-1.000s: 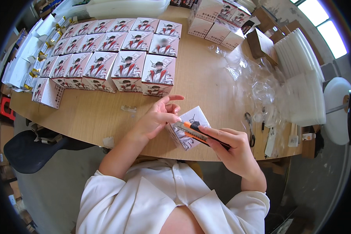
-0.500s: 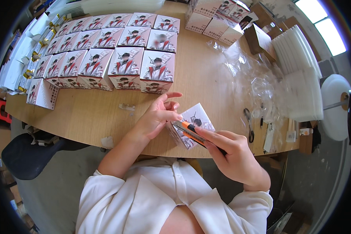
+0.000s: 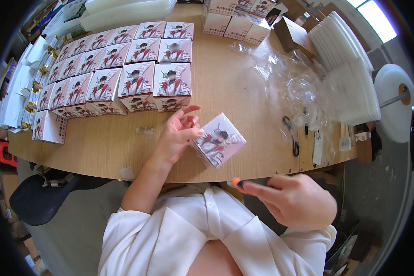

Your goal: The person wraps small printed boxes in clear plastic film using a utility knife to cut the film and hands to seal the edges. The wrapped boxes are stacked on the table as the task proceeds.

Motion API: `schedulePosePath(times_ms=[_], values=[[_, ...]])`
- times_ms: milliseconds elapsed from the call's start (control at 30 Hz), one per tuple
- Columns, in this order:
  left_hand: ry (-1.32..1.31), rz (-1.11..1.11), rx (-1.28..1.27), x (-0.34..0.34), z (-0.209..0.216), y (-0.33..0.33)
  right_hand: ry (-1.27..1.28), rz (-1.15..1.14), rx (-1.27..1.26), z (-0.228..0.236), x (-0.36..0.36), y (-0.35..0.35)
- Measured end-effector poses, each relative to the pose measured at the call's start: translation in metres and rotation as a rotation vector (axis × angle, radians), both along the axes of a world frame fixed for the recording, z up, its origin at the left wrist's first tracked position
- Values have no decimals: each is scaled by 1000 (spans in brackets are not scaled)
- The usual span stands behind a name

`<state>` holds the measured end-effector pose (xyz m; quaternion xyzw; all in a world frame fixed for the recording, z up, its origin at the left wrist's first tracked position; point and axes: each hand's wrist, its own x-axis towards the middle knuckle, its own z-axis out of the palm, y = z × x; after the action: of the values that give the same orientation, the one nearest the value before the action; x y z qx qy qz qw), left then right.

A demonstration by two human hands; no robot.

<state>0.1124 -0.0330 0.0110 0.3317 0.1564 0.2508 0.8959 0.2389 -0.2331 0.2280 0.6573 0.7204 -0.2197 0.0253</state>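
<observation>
Two hands: both mine, coming up from the lower edge in white sleeves.
Left hand [image 3: 179, 133]: my forearm runs up and to the right over the near edge of the table [image 3: 234, 92]. The palm is turned toward the small box [image 3: 218, 145], the fingertips touch its left side, and the index finger sticks up and out, clear of it. The hand is loosely curled, steadying the box rather than gripping it.
Small box: it sits tilted on the table near the front edge, one corner pointing toward me, with a printed figure on its upper face. It stands apart from the other boxes.
Right hand [image 3: 292, 200]: it is off the table, below the front edge and close to my chest, curled into a fist around a knife [image 3: 239, 184]. Thumb and fingers are pressed together on the handle.
Knife: I see a dark body with an orange tip pointing left, toward the box but well apart from it. I cannot tell whether a blade is out.
Rows of boxes [image 3: 119, 69]: alike, packed side by side on the far left of the table.
Scissors [image 3: 290, 134]: lying flat to the right of the small box, near crumpled clear plastic wrap [image 3: 290, 78].
</observation>
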Motion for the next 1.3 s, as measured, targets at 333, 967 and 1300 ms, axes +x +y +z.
schedulePosePath(times_ms=[333, 967, 1300], values=[[89, -43, 299, -15, 9, -43, -405, -658, 647, -180, 78, -40], [281, -67, 636, -13, 31, -34, 1257, -595, 302, -173, 39, 30], [322, -25, 599, -8, 43, -44, 852, -655, 359, -147, 40, 44]])
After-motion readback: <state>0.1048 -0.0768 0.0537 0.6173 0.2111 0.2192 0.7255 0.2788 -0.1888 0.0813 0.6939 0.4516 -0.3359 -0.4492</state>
